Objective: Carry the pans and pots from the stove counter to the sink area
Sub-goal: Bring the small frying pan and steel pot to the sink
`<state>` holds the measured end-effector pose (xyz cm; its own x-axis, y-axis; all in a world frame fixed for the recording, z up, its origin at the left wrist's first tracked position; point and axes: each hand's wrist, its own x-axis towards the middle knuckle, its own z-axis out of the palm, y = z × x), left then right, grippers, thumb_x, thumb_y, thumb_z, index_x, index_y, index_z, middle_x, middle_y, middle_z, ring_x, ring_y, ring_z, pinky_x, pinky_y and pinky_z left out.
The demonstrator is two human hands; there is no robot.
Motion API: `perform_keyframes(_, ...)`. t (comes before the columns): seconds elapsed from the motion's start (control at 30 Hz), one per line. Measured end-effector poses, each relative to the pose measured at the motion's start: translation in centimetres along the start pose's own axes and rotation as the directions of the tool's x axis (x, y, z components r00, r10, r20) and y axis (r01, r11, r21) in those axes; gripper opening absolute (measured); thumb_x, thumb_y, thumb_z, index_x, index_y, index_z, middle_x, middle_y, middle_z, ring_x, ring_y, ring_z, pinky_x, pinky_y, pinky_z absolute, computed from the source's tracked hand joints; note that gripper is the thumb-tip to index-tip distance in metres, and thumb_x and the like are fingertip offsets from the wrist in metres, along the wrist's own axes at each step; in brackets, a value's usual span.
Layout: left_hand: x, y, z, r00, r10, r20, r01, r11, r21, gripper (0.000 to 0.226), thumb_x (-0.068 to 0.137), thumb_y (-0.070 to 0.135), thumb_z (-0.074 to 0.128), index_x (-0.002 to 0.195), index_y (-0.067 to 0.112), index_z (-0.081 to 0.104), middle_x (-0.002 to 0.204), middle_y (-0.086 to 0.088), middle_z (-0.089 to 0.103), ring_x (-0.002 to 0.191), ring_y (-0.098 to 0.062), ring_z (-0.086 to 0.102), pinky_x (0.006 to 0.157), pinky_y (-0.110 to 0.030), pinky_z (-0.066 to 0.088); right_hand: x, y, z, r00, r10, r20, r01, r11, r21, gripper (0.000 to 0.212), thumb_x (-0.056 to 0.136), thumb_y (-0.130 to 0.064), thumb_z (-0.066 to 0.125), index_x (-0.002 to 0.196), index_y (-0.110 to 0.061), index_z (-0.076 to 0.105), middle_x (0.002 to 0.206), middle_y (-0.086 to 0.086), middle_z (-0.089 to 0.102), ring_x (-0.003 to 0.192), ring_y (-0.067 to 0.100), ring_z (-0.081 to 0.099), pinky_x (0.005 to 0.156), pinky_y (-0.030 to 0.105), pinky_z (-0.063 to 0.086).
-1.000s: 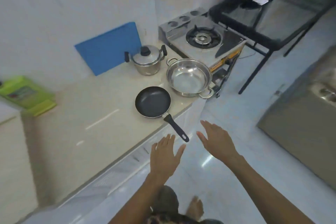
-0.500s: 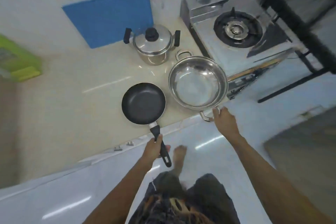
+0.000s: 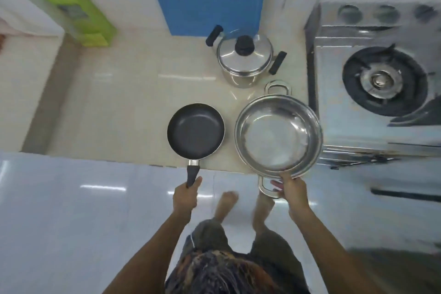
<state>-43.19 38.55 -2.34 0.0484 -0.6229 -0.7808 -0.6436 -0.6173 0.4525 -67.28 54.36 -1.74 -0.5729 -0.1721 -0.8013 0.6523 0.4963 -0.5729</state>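
A black frying pan [image 3: 195, 130] sits near the front edge of the beige counter [image 3: 114, 102], its handle sticking out over the edge. My left hand [image 3: 186, 194] is closed around that handle. To its right is a wide steel two-handled pan [image 3: 278, 132]. My right hand [image 3: 292, 191] grips its near rim and loop handle. Behind both stands a lidded steel pot [image 3: 244, 57] with black handles, untouched.
A gas stove [image 3: 381, 83] stands to the right of the pans. A blue board [image 3: 210, 2] leans on the wall behind the pot. A green box [image 3: 78, 13] sits at the counter's far left. White tiled floor and my bare feet lie below.
I have stepped up to the counter. My hands went from open in the air to gripping the frying pan's handle and the steel pan's near handle.
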Motion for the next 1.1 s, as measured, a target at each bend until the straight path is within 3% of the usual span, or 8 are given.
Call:
perform_keyframes(0.13, -1.7, 0.6, 1.0, 0.989, 0.054, -0.137, -0.045, 0.997, 0.063, 0.050, 0.093, 0.048, 0.062, 0.058, 0.013, 0.057, 0.052, 0.000, 0.054, 0.054, -0.017, 0.055, 0.056, -0.028, 0.044, -0.7, -0.5, -0.3, 0.999, -0.053, 0.005, 0.054, 0.988, -0.148, 0.020, 0.101, -0.021, 0.059, 0.095, -0.007, 0.072, 0.069, -0.005, 0.079, 0.078, 0.026, 0.077, 0.083, 0.050, 0.060)
perform_keyframes(0.23, -3.3, -0.2, 0.7, 0.979, 0.047, -0.197, -0.038, 0.998, 0.050, 0.050, 0.092, 0.045, 0.061, 0.052, 0.018, 0.053, 0.051, 0.000, 0.054, 0.057, -0.023, 0.054, 0.060, -0.035, 0.042, -1.8, -0.7, -0.1, 0.997, -0.078, -0.006, 0.075, 0.978, -0.196, 0.026, 0.097, -0.023, 0.061, 0.078, -0.009, 0.072, 0.069, 0.008, 0.080, 0.076, 0.033, 0.078, 0.083, 0.050, 0.061)
perform_keyframes(0.4, -5.2, -3.0, -2.5, 0.956, -0.044, -0.289, 0.007, 0.992, -0.129, 0.055, 0.092, 0.045, 0.062, 0.052, 0.007, 0.052, 0.048, -0.004, 0.052, 0.051, -0.022, 0.052, 0.056, -0.035, 0.041, -4.0, -0.1, 2.1, 0.987, -0.150, 0.054, 0.159, 0.950, -0.269, 0.031, 0.097, -0.026, 0.061, 0.071, -0.014, 0.072, 0.061, -0.001, 0.078, 0.072, 0.028, 0.078, 0.088, 0.054, 0.060)
perform_keyframes(0.5, -5.6, -4.4, -6.7, 0.929, -0.049, -0.367, -0.022, 0.982, -0.188, 0.056, 0.094, 0.044, 0.063, 0.053, 0.008, 0.049, 0.049, -0.005, 0.049, 0.048, -0.019, 0.049, 0.054, -0.036, 0.041, -5.4, -0.3, 5.2, 0.974, -0.177, 0.139, 0.213, 0.927, -0.310, 0.028, 0.094, -0.018, 0.064, 0.069, -0.007, 0.072, 0.063, 0.007, 0.079, 0.073, 0.032, 0.078, 0.090, 0.062, 0.058)
perform_keyframes(0.73, -4.6, -7.0, -22.2, 0.837, -0.022, -0.547, -0.163, 0.944, -0.287, 0.054, 0.093, 0.045, 0.064, 0.054, 0.011, 0.049, 0.051, -0.004, 0.051, 0.048, -0.016, 0.048, 0.052, -0.032, 0.040, -12.9, -3.0, 19.8, 0.856, -0.388, 0.343, 0.507, 0.763, -0.401, 0.038, 0.086, -0.040, 0.062, 0.059, -0.014, 0.069, 0.057, 0.000, 0.073, 0.076, 0.036, 0.071, 0.079, 0.052, 0.056)
perform_keyframes(0.9, -3.3, -9.3, -35.1, 0.757, -0.024, -0.653, -0.204, 0.941, -0.271, 0.055, 0.088, 0.049, 0.065, 0.053, 0.016, 0.040, 0.049, 0.001, 0.045, 0.046, -0.014, 0.042, 0.049, -0.030, 0.034, -19.1, -3.8, 32.3, 0.776, -0.402, 0.485, 0.597, 0.717, -0.360, 0.051, 0.073, -0.055, 0.056, 0.068, -0.009, 0.078, 0.061, 0.002, 0.078, 0.076, 0.025, 0.076, 0.076, 0.045, 0.058)
perform_keyframes(1.0, -2.4, -10.4, -41.9, 0.722, -0.047, -0.690, -0.200, 0.941, -0.274, 0.055, 0.086, 0.051, 0.066, 0.051, 0.018, 0.037, 0.047, 0.003, 0.043, 0.044, -0.013, 0.039, 0.049, -0.030, 0.032, -22.5, -4.0, 39.5, 0.734, -0.384, 0.560, 0.624, 0.707, -0.333, 0.051, 0.073, -0.055, 0.057, 0.072, -0.012, 0.082, 0.068, 0.005, 0.080, 0.082, 0.031, 0.077, 0.089, 0.055, 0.058)
perform_keyframes(1.1, -1.1, -11.5, -48.0, 0.685, -0.055, -0.726, -0.204, 0.943, -0.263, 0.055, 0.086, 0.052, 0.066, 0.050, 0.018, 0.042, 0.045, 0.002, 0.046, 0.043, -0.014, 0.043, 0.048, -0.029, 0.033, -26.6, -4.2, 46.4, 0.686, -0.354, 0.636, 0.642, 0.705, -0.300, 0.033, 0.079, -0.049, 0.057, 0.073, -0.031, 0.084, 0.071, 0.006, 0.081, 0.082, 0.027, 0.079, 0.097, 0.055, 0.056)
